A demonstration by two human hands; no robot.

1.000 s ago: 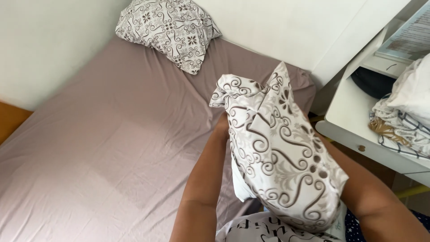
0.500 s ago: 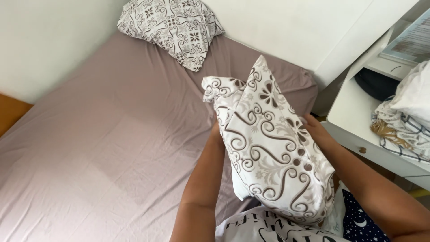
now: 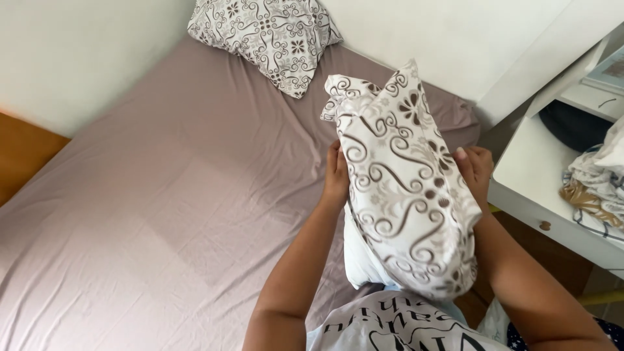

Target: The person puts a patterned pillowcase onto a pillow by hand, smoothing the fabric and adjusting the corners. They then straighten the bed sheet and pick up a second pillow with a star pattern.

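Pillow [image 3: 406,195] upright between your two hands, held above the near right part of the bed, its top end pointing toward the wall. Patterned pillowcase [image 3: 396,162], white with brown scrolls, covers most of it; plain white pillow shows below the case's lower left edge, near your chest. Your left hand [image 3: 337,177] grips the left side of the case, fingers closed on the fabric. Your right hand [image 3: 474,170] presses the right side, fingertips curled onto the cloth; how firmly it grasps cannot be told. Bed [image 3: 162,214] wears a mauve fitted sheet. Second pillow [image 3: 266,36], same pattern, lies at the head by the wall. White desk [image 3: 539,175] stands just right, with crumpled cloth [image 3: 601,185] on it.
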